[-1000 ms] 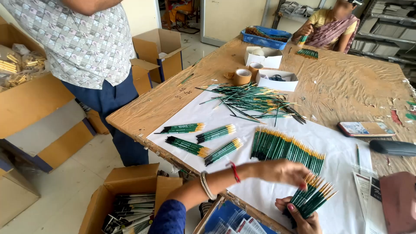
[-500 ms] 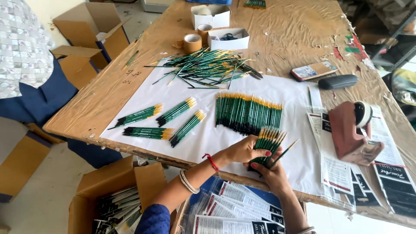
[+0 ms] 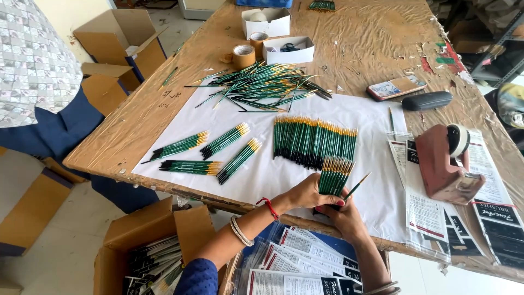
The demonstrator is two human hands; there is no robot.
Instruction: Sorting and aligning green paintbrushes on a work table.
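Two hands meet at the near edge of the table in the head view; your left hand (image 3: 305, 192) wraps around a fanned bundle of green-handled brushes (image 3: 334, 176), fingers closed on it from the left, while your right hand (image 3: 343, 217) supports the same bundle from below and pinches one loose brush (image 3: 356, 187) that angles out to the right. The bundle stands tilted just in front of a neat row of brushes (image 3: 314, 141) laid side by side on the white paper sheet (image 3: 273, 175); four small bundles (image 3: 210, 154) lie to the left on the same sheet, and a tangled heap of loose brushes (image 3: 262, 86) sits farther up. A red tape dispenser (image 3: 445, 164) rests to your right on printed leaflets (image 3: 431, 210); an open cardboard box (image 3: 147, 257) stands below the table edge. The step in hand looks like gathering and evening up a counted bundle; the next move probably calls for tucking the stray brush in and squaring the tips before you loosen either grip.
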